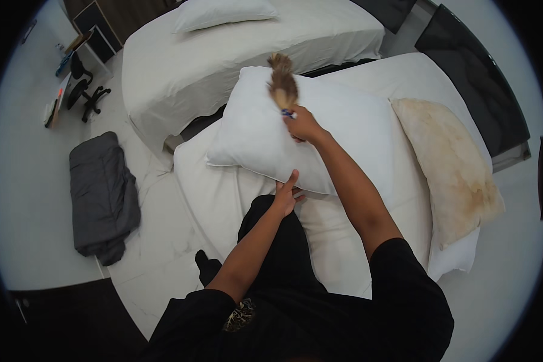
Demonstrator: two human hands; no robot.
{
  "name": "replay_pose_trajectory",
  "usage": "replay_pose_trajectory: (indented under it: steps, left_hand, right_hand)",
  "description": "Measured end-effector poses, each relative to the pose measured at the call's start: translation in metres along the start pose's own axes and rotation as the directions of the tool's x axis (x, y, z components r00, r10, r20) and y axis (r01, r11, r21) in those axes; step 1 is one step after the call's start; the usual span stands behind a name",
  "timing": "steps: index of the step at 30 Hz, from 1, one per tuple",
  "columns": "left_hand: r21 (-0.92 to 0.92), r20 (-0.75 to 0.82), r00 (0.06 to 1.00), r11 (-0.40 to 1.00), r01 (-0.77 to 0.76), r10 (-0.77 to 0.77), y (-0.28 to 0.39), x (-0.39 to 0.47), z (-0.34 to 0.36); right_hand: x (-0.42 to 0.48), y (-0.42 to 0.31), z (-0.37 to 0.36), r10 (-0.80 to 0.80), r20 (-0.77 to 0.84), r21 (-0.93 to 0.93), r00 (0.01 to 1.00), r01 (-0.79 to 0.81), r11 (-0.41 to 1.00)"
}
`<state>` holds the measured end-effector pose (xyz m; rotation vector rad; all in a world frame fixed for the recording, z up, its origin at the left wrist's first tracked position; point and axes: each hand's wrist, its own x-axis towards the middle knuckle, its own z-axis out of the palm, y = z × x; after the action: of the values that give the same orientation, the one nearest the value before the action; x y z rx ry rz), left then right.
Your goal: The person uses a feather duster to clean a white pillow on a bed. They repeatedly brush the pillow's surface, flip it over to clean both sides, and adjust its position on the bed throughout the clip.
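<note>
A large white pillow (344, 117) lies tilted in front of me on a bed with a white sheet (208, 181). My right hand (304, 124) is closed around the base of a brown bristle hand broom (283, 83), its bristles pointing away from me over the pillow. Below, my left hand (287, 194) supports the pillow's near edge, the thumb on top and the other fingers partly hidden beneath it. My knee rests at the bed, close to the left hand.
A stained, yellowed pillow (448, 172) lies at the right by a dark headboard (475, 81). Beyond stands a second bed (172, 77) bearing a white pillow (226, 13). A folded grey comforter (102, 194) is on the floor at left, below a black office chair (88, 92).
</note>
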<state>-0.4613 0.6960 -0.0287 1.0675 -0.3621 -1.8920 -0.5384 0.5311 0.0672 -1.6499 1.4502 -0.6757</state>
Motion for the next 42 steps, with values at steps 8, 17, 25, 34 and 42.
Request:
replay_pose_trajectory:
  steps: [8, 17, 25, 34, 42]
  left_hand:
    - [-0.002, -0.017, 1.0, 1.0, -0.008, 0.008, -0.003, 0.003, -0.001]
    - [-0.049, -0.046, 0.996, 0.996, 0.072, -0.075, -0.005, 0.017, -0.015]
    - [0.661, -0.09, 0.941, 0.727, -0.189, 0.326, -0.02, 0.046, -0.018]
    - [0.748, 0.179, 0.872, 0.512, -0.422, 0.456, 0.063, 0.005, -0.02]
    - [0.519, -0.178, 0.754, 0.711, -0.474, 0.632, 0.278, -0.12, -0.084]
  right_hand:
    - [0.056, -0.066, -0.017, -0.086, 0.232, 0.024, 0.969, 0.083, 0.996]
    - [-0.032, -0.047, 0.011, -0.138, 0.837, -0.057, 0.53, 0.334, 0.941]
    - [0.01, 0.034, -0.084, -0.304, -0.271, -0.244, 0.913, 0.24, 0.94]
    - [-0.185, 0.111, -0.213, 0.354, -0.75, -0.095, 0.559, -0.62, 0.779]
    - [-0.424, 0.158, 0.037, 0.604, -0.795, 0.225, 0.063, -0.893, 0.39]
